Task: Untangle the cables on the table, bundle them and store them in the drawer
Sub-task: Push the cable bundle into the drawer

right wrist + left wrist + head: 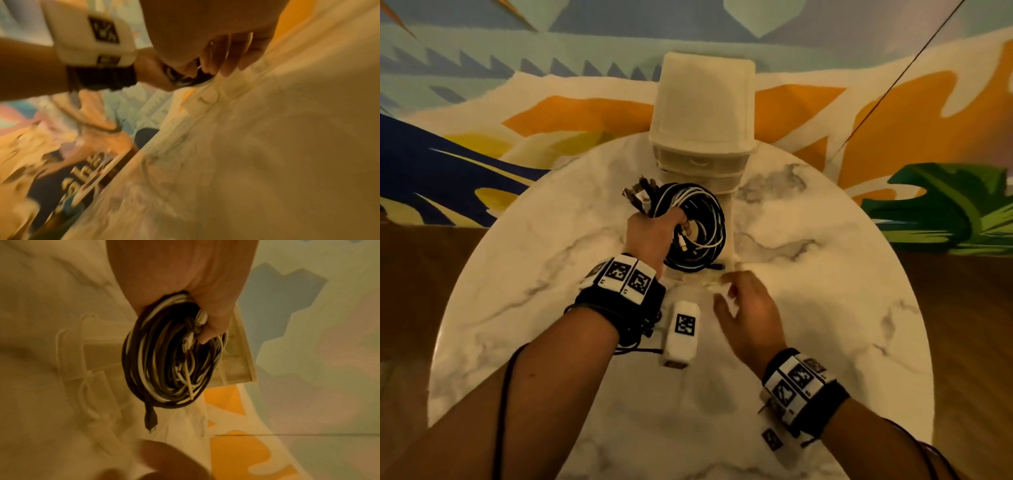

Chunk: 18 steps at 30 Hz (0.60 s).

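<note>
A round table (825, 308) with a white marble top veined in grey carries the scene; past its edge lies brown floor, and behind it rises a wall mural (517, 85) in orange, blue, green and pale teal shapes. At the table's far side stands a small translucent white drawer unit (702, 113), with one clear drawer (731, 240) pulled out toward the person.

The left hand (650, 236) has its grip closed round a coiled bundle of black and white cables (698, 226), held over the open drawer, plug ends sticking out at the upper left. In the left wrist view a black plug (150, 418) dangles below the coil.

The right hand (750, 308) hovers just beside the drawer's near end, fingers loosely spread and holding nothing. The right wrist view is blurred.
</note>
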### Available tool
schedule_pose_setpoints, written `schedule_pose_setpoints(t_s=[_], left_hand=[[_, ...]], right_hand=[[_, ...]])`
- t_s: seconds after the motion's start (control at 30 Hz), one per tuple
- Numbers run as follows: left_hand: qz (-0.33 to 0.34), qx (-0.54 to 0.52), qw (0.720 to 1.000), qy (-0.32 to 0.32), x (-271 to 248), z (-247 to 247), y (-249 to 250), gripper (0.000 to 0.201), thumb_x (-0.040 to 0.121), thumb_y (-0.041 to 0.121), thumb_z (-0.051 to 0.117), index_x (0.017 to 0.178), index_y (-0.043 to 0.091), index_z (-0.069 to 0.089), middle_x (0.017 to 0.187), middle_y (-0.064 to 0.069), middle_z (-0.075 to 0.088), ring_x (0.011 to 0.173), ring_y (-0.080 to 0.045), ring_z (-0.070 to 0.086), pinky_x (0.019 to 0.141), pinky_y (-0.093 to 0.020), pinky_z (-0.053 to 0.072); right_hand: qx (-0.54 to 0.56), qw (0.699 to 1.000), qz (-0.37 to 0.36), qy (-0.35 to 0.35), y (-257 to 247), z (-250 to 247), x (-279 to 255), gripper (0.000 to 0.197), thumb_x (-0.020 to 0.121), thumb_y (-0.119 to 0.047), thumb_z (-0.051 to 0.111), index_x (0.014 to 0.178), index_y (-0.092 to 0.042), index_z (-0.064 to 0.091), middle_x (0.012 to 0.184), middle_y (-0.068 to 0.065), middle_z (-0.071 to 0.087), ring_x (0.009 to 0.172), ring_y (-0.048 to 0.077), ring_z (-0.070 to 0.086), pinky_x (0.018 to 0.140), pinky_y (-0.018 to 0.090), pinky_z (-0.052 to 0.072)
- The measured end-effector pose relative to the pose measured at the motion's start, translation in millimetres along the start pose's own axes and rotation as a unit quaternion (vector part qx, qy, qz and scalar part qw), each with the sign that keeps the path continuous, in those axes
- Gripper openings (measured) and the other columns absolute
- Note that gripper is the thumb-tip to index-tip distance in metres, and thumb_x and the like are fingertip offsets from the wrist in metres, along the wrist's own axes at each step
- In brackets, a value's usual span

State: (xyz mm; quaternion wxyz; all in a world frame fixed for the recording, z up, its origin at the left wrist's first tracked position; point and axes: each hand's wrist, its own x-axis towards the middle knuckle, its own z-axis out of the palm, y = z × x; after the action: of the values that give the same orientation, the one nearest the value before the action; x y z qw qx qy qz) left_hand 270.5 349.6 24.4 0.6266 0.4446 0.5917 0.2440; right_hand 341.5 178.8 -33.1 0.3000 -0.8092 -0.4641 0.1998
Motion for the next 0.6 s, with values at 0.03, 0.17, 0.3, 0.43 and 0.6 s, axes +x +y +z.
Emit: schedule_pose_setpoints(t_s=[0.03,0.17,0.3,0.43,0.6], left_hand=[[0.007,0.026,1.000,0.003,2.7,3.6,-2.2,0.022,0.064,0.018,0.068,0.078,0.001,0.071,0.077,-0.013,0.072,0.076,-0.029,0.068,0.069,-0.036,0.054],[0.017,0.103,0.995,-0.002,10.0,18.2,-12.7,0.019,0.064,0.024,0.068,0.075,0.009,0.069,0.069,-0.007,0.068,0.071,-0.028,0.065,0.064,-0.035,0.051],[-0.008,0.138,0.990,-0.034,24.3,23.7,-16.3,0.022,0.073,0.021,0.068,0.088,0.004,0.070,0.086,-0.014,0.071,0.080,-0.027,0.066,0.075,-0.038,0.053],[-0.015,0.151,0.987,-0.058,33.1,26.3,-22.0,0.026,0.074,0.022,0.066,0.092,0.003,0.068,0.088,-0.014,0.070,0.086,-0.029,0.065,0.076,-0.039,0.053],[0.004,0.174,0.984,-0.034,34.3,35.4,-32.2,0.029,0.083,0.022,0.060,0.105,0.004,0.065,0.090,-0.009,0.065,0.091,-0.028,0.062,0.071,-0.027,0.041]], right_hand=[[0.037,0.999,0.022,0.030,5.6,-2.2,5.6,0.032,0.090,-0.030,0.053,0.121,-0.019,0.050,0.101,-0.008,0.049,0.089,0.011,0.050,0.077,0.028,0.046],[0.127,0.990,0.039,-0.043,22.2,1.7,28.4,0.045,0.098,-0.027,0.045,0.141,-0.016,0.037,0.121,-0.003,0.046,0.092,0.010,0.054,0.087,0.028,0.046],[0.139,0.990,0.026,-0.018,36.9,12.9,32.9,0.040,0.098,-0.021,0.046,0.138,-0.015,0.046,0.109,-0.003,0.048,0.086,0.011,0.054,0.079,0.027,0.047],[0.129,0.991,0.022,-0.038,38.7,11.1,37.1,0.038,0.097,-0.014,0.048,0.135,-0.013,0.049,0.100,-0.001,0.046,0.084,0.011,0.049,0.074,0.021,0.040],[0.003,0.999,-0.028,0.028,13.8,-18.7,64.2,0.050,0.090,-0.025,0.046,0.138,-0.012,0.044,0.123,0.006,0.051,0.113,0.022,0.049,0.097,0.034,0.041]])
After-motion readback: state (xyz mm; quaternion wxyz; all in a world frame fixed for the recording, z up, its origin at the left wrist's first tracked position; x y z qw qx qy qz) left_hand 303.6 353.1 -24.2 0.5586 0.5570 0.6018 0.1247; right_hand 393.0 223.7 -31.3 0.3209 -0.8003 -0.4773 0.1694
